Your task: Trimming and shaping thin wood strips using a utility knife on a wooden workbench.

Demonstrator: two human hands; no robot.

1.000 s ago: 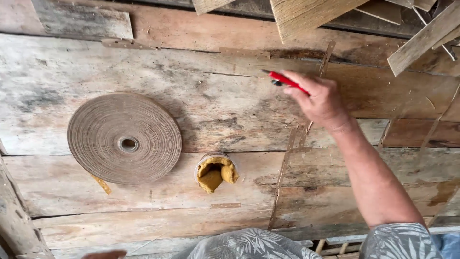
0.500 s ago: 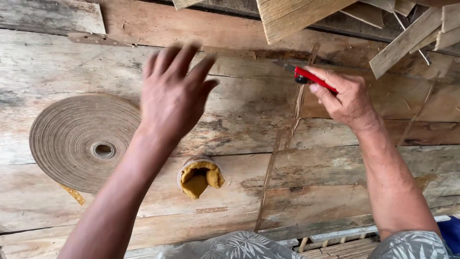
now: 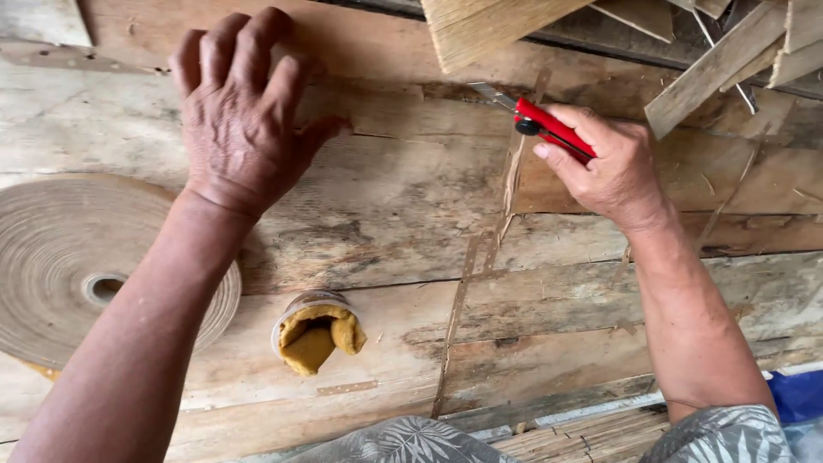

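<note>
My right hand (image 3: 613, 167) grips a red utility knife (image 3: 549, 127) with its blade out, pointing up and left over a worn wooden board (image 3: 403, 206). A thin wooden strip (image 3: 480, 257) lies lengthwise on the board just below the blade tip. My left hand (image 3: 244, 111) hovers or rests, fingers curled and apart, over the board's upper left, holding nothing. Below it lies a large flat roll of brown tape-like strip (image 3: 77, 266), partly hidden by my left forearm. A small jar of yellow-brown paste (image 3: 315, 334) stands near the board's front.
Bundled pale slats and loose wooden sticks (image 3: 729, 51) lie along the far edge at the top right. A patterned cloth (image 3: 403, 441) covers my lap at the bottom. Something blue (image 3: 797, 399) shows at the lower right.
My left hand came into view from below and has moved up and left over the board. My right hand with the knife stays at about the same place; the view has closed in.
</note>
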